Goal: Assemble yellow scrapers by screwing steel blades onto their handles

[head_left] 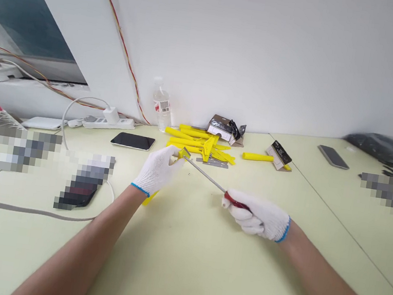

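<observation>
Right hand, in a white knit glove, is clenched around the red handle of a screwdriver. Its steel shaft runs left, the tip meeting the head of a yellow plastic scraper grasped by the gloved left hand; the scraper's handle shows below that hand. Both hands are held above the pale worktop. Farther off: a heap of yellow scraper parts, steel blades, small cardboard boxes, their contents hidden, and a clear plastic bottle.

White knit gloves, blue cuffs
</observation>
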